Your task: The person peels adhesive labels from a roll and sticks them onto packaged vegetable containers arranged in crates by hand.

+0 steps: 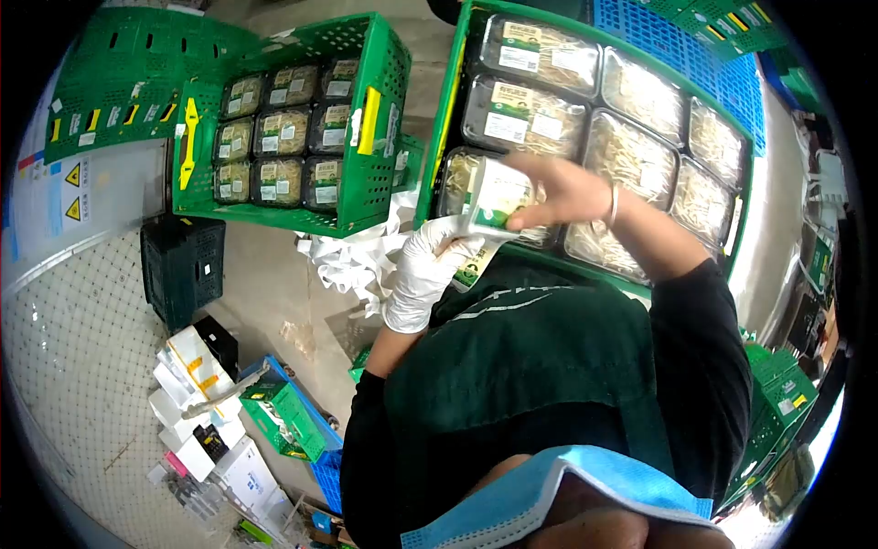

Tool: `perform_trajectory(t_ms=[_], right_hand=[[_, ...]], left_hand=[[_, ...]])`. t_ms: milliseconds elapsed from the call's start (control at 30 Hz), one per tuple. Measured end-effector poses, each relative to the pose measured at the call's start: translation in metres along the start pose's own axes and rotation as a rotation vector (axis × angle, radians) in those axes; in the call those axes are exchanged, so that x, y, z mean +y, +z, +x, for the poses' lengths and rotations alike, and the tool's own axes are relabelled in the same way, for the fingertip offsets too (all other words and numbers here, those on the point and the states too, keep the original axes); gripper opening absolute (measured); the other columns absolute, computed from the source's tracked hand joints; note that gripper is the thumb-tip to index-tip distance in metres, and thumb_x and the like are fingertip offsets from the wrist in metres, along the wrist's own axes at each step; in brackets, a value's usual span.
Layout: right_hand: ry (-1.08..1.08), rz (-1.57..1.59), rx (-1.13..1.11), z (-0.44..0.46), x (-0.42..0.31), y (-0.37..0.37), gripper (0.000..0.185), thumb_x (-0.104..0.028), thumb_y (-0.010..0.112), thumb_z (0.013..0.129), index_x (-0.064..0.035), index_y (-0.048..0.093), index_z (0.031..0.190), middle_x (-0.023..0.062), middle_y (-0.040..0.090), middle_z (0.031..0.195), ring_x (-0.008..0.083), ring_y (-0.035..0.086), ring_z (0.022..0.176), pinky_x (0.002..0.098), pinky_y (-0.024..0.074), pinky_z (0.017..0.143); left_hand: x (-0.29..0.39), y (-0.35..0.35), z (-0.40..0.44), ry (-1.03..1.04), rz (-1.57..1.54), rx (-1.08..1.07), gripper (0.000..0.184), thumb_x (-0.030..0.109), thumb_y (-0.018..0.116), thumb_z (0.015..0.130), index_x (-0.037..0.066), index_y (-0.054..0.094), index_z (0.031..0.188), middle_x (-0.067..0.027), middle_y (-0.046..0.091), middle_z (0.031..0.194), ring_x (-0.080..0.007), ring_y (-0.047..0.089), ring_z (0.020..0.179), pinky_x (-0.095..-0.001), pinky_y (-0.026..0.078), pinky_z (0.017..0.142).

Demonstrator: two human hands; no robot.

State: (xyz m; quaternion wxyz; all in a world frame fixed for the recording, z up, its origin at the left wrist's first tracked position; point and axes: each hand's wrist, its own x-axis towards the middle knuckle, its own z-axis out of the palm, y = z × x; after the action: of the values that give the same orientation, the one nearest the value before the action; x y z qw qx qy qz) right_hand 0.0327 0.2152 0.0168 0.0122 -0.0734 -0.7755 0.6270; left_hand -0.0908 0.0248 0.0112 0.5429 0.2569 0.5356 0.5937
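Running lengthwise bodyward: label strip (499, 194)

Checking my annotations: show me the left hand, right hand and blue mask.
Left hand (422, 273): head view, gloved back.
Right hand (567, 190): head view, bare back.
Blue mask (622, 476): head view, outer face.

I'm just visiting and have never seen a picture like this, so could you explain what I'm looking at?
There is no machine here: a person works with their own hands. One head-worn camera looks forward and down, so the blue mask appears at the bottom. The gloved left hand and the right hand, without a glove, hold what look like white-and-green labels between them. Beneath is a green crate of clear-topped trays; to its left, another crate holds smaller labelled packs. White strips hang nearby.
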Motion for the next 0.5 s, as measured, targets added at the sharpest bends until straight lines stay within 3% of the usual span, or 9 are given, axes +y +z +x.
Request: perform_trajectory(t_ms=[33, 100, 133, 167, 233, 300, 367, 433, 500], right_hand=[[0.079, 0.095, -0.026, -0.010, -0.014, 0.003, 0.043, -0.030, 0.062, 0.072, 0.0001, 0.049, 0.101, 0.0194, 0.056, 0.093, 0.0255, 0.056, 0.081, 0.0336, 0.0443, 0.070], [0.113, -0.116, 0.113, -0.027, -0.019, 0.005, 0.027, -0.016, 0.064, 0.070, 0.0009, 0.052, 0.087, 0.0174, 0.057, 0.074, 0.0269, 0.058, 0.065, 0.0311, 0.0444, 0.059], [0.023, -0.214, 0.168, -0.036, -0.018, 0.007, 0.022, -0.015, 0.063, 0.070, -0.0009, 0.052, 0.083, 0.0187, 0.055, 0.069, 0.0312, 0.055, 0.061, 0.0341, 0.0435, 0.054], [-0.031, -0.183, 0.251, -0.044, -0.017, 0.014, 0.020, -0.014, 0.062, 0.070, -0.0021, 0.052, 0.084, 0.0178, 0.055, 0.068, 0.0321, 0.055, 0.061, 0.0342, 0.0437, 0.053], [0.050, -0.248, 0.428, -0.062, -0.022, 0.018, 0.016, -0.013, 0.062, 0.070, -0.0019, 0.054, 0.078, 0.0153, 0.056, 0.066, 0.0288, 0.056, 0.058, 0.0333, 0.0444, 0.052], [0.025, -0.237, 0.538, -0.077, -0.013, 0.004, 0.011, -0.012, 0.063, 0.069, -0.0033, 0.056, 0.074, 0.0119, 0.058, 0.065, 0.0233, 0.057, 0.055, 0.0307, 0.0460, 0.051], [0.036, -0.660, 0.768, -0.086, 0.007, -0.035, 0.005, -0.010, 0.061, 0.070, -0.0072, 0.059, 0.073, 0.0092, 0.060, 0.066, 0.0175, 0.058, 0.055, 0.0269, 0.0472, 0.052], [0.070, -0.709, 0.759, -0.091, 0.031, -0.105, 0.012, -0.017, 0.060, 0.072, -0.0067, 0.056, 0.077, 0.0087, 0.058, 0.065, 0.0207, 0.058, 0.057, 0.0296, 0.0465, 0.052], [0.113, -0.848, 0.733, -0.086, 0.063, -0.147, 0.025, -0.022, 0.058, 0.073, -0.0051, 0.046, 0.087, 0.0128, 0.055, 0.080, 0.0277, 0.054, 0.078, 0.0357, 0.0433, 0.067]], left_hand=[[0.010, 0.000, 0.003, -0.082, 0.181, -0.096, 0.033, 0.000, 0.058, 0.075, 0.000, 0.049, 0.106, -0.0066, 0.056, 0.097, -0.0115, 0.054, 0.086, -0.0242, 0.043, 0.074], [0.028, 0.019, 0.007, -0.046, 0.341, -0.139, 0.039, 0.000, 0.057, 0.075, 0.000, 0.043, 0.111, -0.0076, 0.053, 0.102, -0.0118, 0.054, 0.083, -0.0235, 0.043, 0.073], [0.026, 0.033, 0.025, 0.171, 0.421, -0.165, 0.043, 0.001, 0.057, 0.075, 0.000, 0.039, 0.114, -0.0083, 0.052, 0.104, -0.0117, 0.055, 0.081, -0.0223, 0.044, 0.072], [0.029, 0.054, 0.019, -0.001, 0.095, -0.075, 0.030, 0.003, 0.058, 0.075, -0.002, 0.047, 0.103, -0.0066, 0.056, 0.092, -0.0092, 0.055, 0.072, -0.0206, 0.044, 0.066], [0.015, 0.067, 0.034, 0.044, 0.227, 0.029, 0.020, 0.008, 0.061, 0.074, -0.002, 0.054, 0.090, -0.0033, 0.057, 0.078, -0.0064, 0.052, 0.065, -0.0195, 0.042, 0.058], [0.007, 0.075, 0.034, -0.121, 0.513, 0.130, 0.017, 0.014, 0.064, 0.073, 0.000, 0.056, 0.080, -0.0037, 0.056, 0.069, -0.0052, 0.048, 0.059, -0.0200, 0.039, 0.052], [-0.006, 0.081, 0.038, 0.018, 0.450, -0.001, 0.016, 0.014, 0.064, 0.072, 0.000, 0.056, 0.077, -0.0061, 0.055, 0.068, -0.0082, 0.048, 0.060, -0.0223, 0.040, 0.053], [-0.026, 0.066, 0.039, -0.023, 0.481, -0.044, 0.014, 0.011, 0.062, 0.072, -0.001, 0.057, 0.078, -0.0081, 0.055, 0.068, -0.0115, 0.051, 0.062, -0.0244, 0.042, 0.056], [-0.018, 0.067, 0.037, 0.113, 0.626, 0.000, 0.012, 0.007, 0.059, 0.073, -0.002, 0.057, 0.081, -0.0098, 0.055, 0.068, -0.0127, 0.053, 0.065, -0.0234, 0.043, 0.058]])
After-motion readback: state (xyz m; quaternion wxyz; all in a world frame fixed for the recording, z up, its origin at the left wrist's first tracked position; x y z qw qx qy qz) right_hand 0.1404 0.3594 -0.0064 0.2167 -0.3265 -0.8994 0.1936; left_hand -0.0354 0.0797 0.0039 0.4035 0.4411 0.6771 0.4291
